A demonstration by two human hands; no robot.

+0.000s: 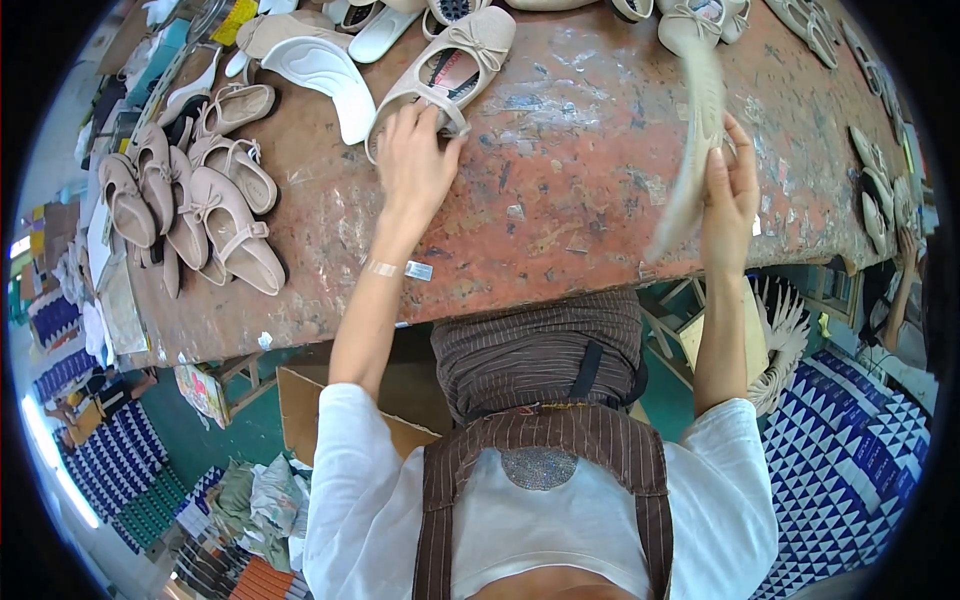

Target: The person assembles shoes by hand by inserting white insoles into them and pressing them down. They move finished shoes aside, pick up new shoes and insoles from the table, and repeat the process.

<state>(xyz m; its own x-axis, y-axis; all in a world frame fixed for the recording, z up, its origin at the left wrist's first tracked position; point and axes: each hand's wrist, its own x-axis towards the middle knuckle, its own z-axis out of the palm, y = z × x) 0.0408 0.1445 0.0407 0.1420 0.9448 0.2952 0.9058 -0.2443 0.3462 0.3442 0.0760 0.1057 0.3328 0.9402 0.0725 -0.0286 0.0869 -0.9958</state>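
Note:
Near the table's far middle lies a beige ballet flat with a bow and a strap, its toe pointing away to the right. My left hand is closed on its heel end, fingers in the opening and thumb by the strap. A long, thin, curved beige insole stands on edge in my right hand, pinched between thumb and fingers. It is smeared by motion, so its detail is lost. White insoles lie just left of the held shoe.
A cluster of beige bow flats sits on the worn reddish table at the left. More flats line the far edge and the right side. Beyond the right edge another person's arm shows. A cardboard box stands below.

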